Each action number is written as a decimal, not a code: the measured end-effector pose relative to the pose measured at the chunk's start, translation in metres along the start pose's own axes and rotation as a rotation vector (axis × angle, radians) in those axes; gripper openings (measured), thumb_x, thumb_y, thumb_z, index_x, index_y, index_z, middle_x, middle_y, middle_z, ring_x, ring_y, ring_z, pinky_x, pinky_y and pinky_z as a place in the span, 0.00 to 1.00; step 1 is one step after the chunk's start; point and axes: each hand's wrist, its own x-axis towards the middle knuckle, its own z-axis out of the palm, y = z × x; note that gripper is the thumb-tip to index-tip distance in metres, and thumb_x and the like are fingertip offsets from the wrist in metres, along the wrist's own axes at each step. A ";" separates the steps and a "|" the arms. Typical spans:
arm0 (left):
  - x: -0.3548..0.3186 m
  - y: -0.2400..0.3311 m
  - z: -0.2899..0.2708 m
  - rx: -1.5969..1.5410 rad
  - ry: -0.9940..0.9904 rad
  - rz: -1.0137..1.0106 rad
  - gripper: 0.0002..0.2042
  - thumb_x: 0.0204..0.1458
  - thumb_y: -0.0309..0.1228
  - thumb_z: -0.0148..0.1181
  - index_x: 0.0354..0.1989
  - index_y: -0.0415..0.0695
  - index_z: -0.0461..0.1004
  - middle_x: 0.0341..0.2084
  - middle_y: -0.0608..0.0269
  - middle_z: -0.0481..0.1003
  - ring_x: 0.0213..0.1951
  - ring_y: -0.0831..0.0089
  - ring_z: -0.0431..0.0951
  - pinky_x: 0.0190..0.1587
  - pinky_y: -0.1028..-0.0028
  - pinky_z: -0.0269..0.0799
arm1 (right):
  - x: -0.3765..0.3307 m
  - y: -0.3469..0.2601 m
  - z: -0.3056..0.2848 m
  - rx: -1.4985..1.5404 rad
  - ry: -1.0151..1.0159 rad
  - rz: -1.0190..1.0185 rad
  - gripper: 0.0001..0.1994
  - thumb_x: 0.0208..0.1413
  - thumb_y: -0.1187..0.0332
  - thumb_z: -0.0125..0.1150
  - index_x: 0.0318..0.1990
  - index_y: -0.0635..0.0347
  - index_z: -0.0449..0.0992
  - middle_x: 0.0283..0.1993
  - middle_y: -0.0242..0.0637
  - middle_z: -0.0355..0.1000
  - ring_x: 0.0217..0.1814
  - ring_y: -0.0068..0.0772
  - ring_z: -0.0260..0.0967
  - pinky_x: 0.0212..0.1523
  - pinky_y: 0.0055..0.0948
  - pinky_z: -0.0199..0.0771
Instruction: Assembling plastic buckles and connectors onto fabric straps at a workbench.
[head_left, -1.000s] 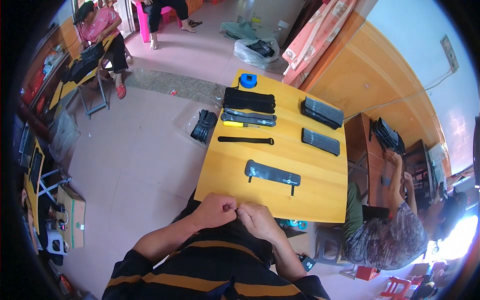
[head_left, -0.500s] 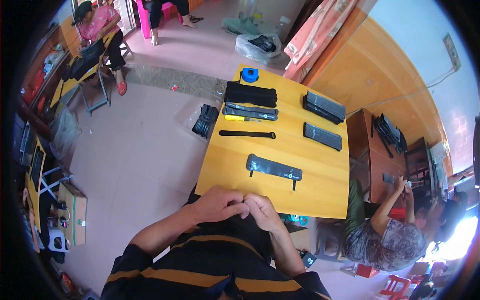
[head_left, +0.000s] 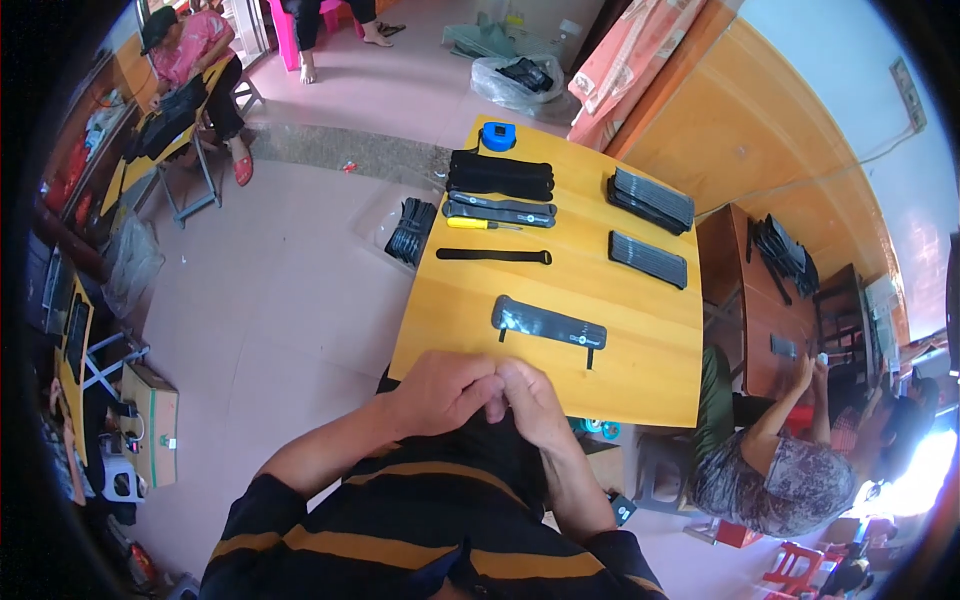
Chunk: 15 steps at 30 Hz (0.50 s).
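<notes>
My left hand (head_left: pixel 438 392) and my right hand (head_left: pixel 534 402) meet at the near edge of the yellow table, fingers pinched together. Whatever they hold, if anything, is hidden by the fingers. Just beyond them lies a flat dark grey strip (head_left: pixel 548 322) with a shiny surface and two short black tabs sticking out on the near side. Farther off, a single black strap (head_left: pixel 493 256) with a loop at its right end is laid out straight. A yellow-handled screwdriver (head_left: pixel 468 224) lies behind that strap, beside more grey strips (head_left: pixel 500 211).
At the back left of the table (head_left: pixel 450 325) are a pile of black straps (head_left: pixel 500 178) and a blue tape measure (head_left: pixel 497 136). Two stacks of dark strips (head_left: pixel 650 203) sit on the right. A co-worker (head_left: pixel 778 470) sits at a brown table (head_left: pixel 765 345); another person (head_left: pixel 190 50) works far left.
Both joined hands have moved slightly up and forward, closer to the table's near edge. The things on the table lie as before.
</notes>
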 end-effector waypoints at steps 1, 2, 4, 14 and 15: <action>0.005 0.004 -0.003 -0.002 -0.001 -0.003 0.09 0.66 0.33 0.53 0.33 0.45 0.75 0.24 0.64 0.81 0.31 0.56 0.82 0.35 0.62 0.75 | 0.003 -0.009 0.001 -0.043 0.043 -0.054 0.22 0.77 0.53 0.42 0.41 0.62 0.75 0.25 0.31 0.71 0.26 0.21 0.70 0.30 0.22 0.71; 0.012 0.007 -0.007 0.014 0.034 0.038 0.10 0.66 0.33 0.53 0.33 0.44 0.75 0.24 0.64 0.81 0.30 0.57 0.82 0.33 0.64 0.75 | 0.008 -0.019 0.001 -0.043 0.060 -0.135 0.18 0.77 0.58 0.45 0.38 0.61 0.73 0.24 0.30 0.70 0.24 0.19 0.67 0.27 0.20 0.68; 0.032 0.023 -0.015 0.000 0.092 0.122 0.11 0.66 0.31 0.54 0.30 0.43 0.74 0.23 0.63 0.81 0.26 0.60 0.82 0.28 0.67 0.74 | 0.014 -0.037 -0.002 -0.076 0.096 -0.252 0.18 0.77 0.60 0.44 0.35 0.61 0.71 0.24 0.29 0.69 0.23 0.18 0.65 0.26 0.20 0.66; 0.045 0.020 -0.010 -0.432 0.377 0.083 0.12 0.68 0.33 0.55 0.30 0.44 0.69 0.15 0.71 0.63 0.19 0.79 0.67 0.25 0.74 0.66 | 0.002 -0.081 0.004 0.185 0.459 -0.430 0.15 0.74 0.61 0.50 0.33 0.57 0.70 0.18 0.26 0.64 0.16 0.18 0.61 0.16 0.21 0.59; 0.039 0.010 -0.012 -0.520 0.546 0.016 0.12 0.69 0.34 0.53 0.30 0.46 0.68 0.14 0.73 0.59 0.18 0.79 0.64 0.25 0.73 0.66 | 0.000 -0.076 -0.005 0.382 0.480 -0.462 0.14 0.74 0.60 0.51 0.35 0.57 0.70 0.18 0.25 0.62 0.15 0.18 0.59 0.15 0.21 0.58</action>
